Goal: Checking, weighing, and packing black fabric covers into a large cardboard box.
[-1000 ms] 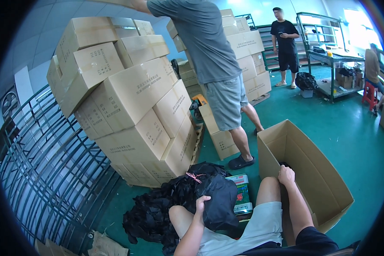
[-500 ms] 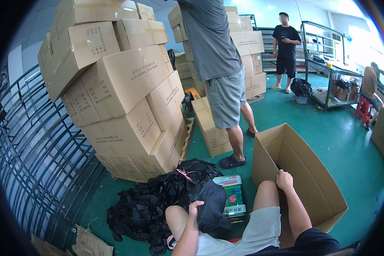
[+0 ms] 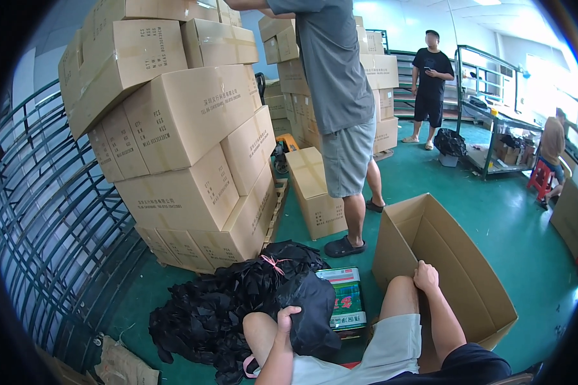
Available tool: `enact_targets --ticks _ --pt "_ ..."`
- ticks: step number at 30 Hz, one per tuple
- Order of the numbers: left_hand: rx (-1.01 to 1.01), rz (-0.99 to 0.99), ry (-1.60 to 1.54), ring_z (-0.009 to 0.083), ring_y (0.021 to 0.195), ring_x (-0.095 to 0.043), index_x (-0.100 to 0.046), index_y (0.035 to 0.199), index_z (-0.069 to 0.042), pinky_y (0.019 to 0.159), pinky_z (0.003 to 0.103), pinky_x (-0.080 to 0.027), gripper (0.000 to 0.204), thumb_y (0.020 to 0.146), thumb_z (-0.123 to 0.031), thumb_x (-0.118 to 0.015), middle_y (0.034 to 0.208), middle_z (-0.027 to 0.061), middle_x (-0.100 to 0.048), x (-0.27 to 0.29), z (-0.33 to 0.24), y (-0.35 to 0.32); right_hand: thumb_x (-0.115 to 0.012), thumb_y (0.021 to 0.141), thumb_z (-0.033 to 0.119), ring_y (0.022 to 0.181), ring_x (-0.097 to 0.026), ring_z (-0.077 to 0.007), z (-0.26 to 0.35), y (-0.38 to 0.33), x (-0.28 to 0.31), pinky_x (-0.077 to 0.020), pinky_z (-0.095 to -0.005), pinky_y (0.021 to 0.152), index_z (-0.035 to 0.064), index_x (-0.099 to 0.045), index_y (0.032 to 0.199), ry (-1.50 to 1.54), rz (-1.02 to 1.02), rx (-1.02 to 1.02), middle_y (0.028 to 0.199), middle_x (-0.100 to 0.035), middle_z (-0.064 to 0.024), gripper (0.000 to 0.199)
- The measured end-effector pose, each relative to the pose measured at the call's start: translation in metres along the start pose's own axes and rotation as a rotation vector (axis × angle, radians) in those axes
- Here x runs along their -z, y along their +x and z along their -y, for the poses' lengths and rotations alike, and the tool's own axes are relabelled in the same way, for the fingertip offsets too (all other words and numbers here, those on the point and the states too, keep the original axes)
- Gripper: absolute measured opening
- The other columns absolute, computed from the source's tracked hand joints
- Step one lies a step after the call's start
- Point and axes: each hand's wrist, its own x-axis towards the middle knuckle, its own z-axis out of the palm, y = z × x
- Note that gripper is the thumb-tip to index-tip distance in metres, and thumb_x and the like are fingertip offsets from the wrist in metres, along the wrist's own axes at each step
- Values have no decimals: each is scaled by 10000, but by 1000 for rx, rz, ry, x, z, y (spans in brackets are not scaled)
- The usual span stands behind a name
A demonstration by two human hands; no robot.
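Observation:
My left hand (image 3: 286,319) is closed on a black fabric bundle (image 3: 309,308) beside my left knee; its thumb shows in front and the other fingers are mostly hidden. My right hand (image 3: 426,277) is curled over the near left edge of a tall open cardboard box (image 3: 469,269), next to my right knee. The box's inside walls show, but its bottom is hidden. Left of the bundle, a heap of black fabric pieces (image 3: 205,311) lies on the floor, with a pink tie (image 3: 273,262) on top. A green printed package (image 3: 345,296) sits between my knees.
Taped cartons (image 3: 192,128) are stacked high on a pallet at left, beside green metal racks (image 3: 51,212). A person in grey (image 3: 337,83) stands close ahead, near a lone carton (image 3: 315,192). Another person in black (image 3: 431,83) stands farther back. A workbench (image 3: 501,128) stands at right.
The standing person in grey has shifted, and their forearms now show at the top of the stack. My view has moved slightly; both my hands keep their holds.

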Motion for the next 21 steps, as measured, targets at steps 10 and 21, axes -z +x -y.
enact_targets --ticks 10,21 --pt "-73 -47 27 355 996 -650 -591 1186 82 968 423 -515 558 650 -75 -608 1120 190 -658 6 3 3 -586 879 200 842 -670 -429 5 4 -3 -528 -516 769 -3 -602 929 15 12 12 874 -683 -258 209" --pt "-90 -26 170 376 1073 -625 -537 1238 125 1015 436 -483 655 634 -122 -582 1203 229 -624 35 7 11 -590 887 196 812 -669 -433 3 5 -4 -532 -526 749 -1 -573 956 10 28 -12 846 -677 -263 210"
